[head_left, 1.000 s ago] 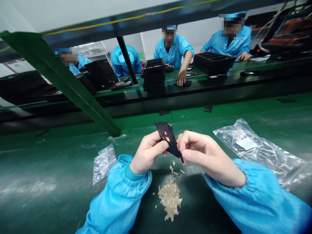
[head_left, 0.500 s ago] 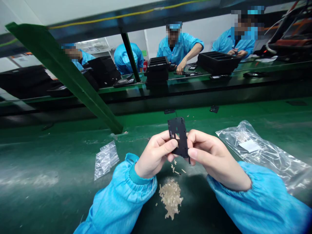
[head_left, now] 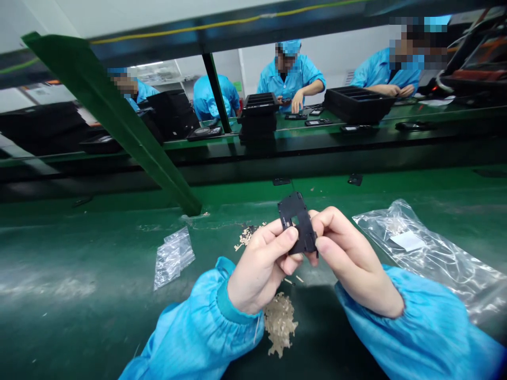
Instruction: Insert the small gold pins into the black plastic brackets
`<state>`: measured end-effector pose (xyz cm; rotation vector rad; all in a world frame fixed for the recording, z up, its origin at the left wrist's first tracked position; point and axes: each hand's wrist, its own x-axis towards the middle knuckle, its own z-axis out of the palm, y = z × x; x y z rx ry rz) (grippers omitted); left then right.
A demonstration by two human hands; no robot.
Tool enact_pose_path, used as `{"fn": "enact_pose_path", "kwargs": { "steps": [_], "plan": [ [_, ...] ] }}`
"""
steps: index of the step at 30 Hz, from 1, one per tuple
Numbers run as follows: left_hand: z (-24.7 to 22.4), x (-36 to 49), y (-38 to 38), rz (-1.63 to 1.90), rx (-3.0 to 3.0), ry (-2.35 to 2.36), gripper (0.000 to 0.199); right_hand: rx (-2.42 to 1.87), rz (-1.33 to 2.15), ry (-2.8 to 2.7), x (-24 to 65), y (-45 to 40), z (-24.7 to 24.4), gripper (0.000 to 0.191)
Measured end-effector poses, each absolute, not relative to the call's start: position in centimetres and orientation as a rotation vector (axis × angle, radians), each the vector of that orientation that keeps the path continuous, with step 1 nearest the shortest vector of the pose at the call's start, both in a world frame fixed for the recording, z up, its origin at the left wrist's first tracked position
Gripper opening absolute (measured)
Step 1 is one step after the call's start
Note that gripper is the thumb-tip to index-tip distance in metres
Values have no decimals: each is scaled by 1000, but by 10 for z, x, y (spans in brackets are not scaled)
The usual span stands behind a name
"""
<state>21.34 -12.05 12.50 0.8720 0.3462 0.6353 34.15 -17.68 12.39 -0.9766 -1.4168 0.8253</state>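
Note:
A thin black plastic frame (head_left: 298,217) with a small rectangular hole is held up over the green bench (head_left: 119,316). My left hand (head_left: 263,264) grips its left and lower side, thumb on the face. At its right edge, the thumb and fingers of my right hand (head_left: 348,253) pinch together; whether a small piece is between them is hidden. Below lies a heap of small beige pieces (head_left: 280,324), partly behind my left sleeve. Another scatter of small pieces (head_left: 244,236) is just beyond my left hand.
Small clear bags (head_left: 173,257) lie left, a large clear bag (head_left: 428,250) right. A slanted green post (head_left: 130,137) rises at left. Two dark parts, one being a flat black piece (head_left: 355,179), lie farther back. Across the line, people in blue work beside black trays (head_left: 356,104).
Both hands and the black frame have shifted slightly right, and the frame is tilted more. The scatter beyond my left hand has come into view. Across the line, a person's arm has drawn back.

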Motion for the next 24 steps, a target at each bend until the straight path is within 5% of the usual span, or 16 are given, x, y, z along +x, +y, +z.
{"fn": "enact_pose_path", "kwargs": {
  "steps": [24],
  "plan": [
    [122,219,-131,748,788,449,20,-1112,118,-1563,336,-164,99,15]
  ]
}}
